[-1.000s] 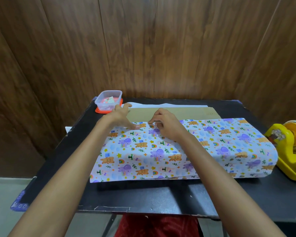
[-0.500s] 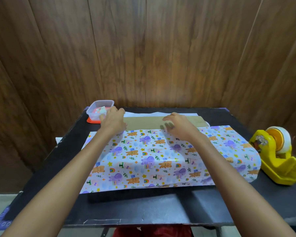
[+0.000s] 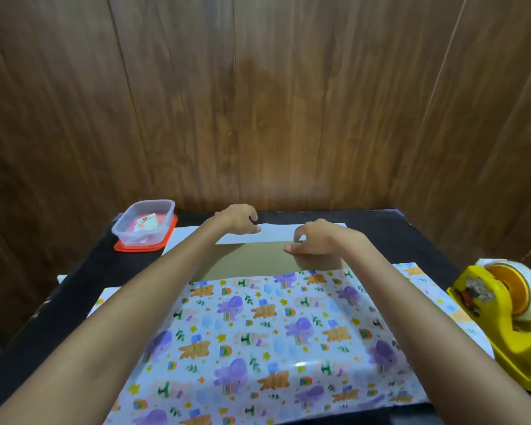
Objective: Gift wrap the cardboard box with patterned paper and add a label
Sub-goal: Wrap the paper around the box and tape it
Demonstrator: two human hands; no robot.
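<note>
A cardboard box [image 3: 258, 262] lies mid-desk [image 3: 83, 271], half under patterned paper [image 3: 258, 348]. At 12 o'clock the right hand [image 3: 316, 240] pinches the paper's white flap [image 3: 273, 234]; the left hand [image 3: 239, 220] grip is unclear. The sheet is likely light and crease-prone, best held at its edge.

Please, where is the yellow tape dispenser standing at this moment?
In the head view the yellow tape dispenser stands on the black table at its right edge, next to the right end of the patterned paper.
</note>
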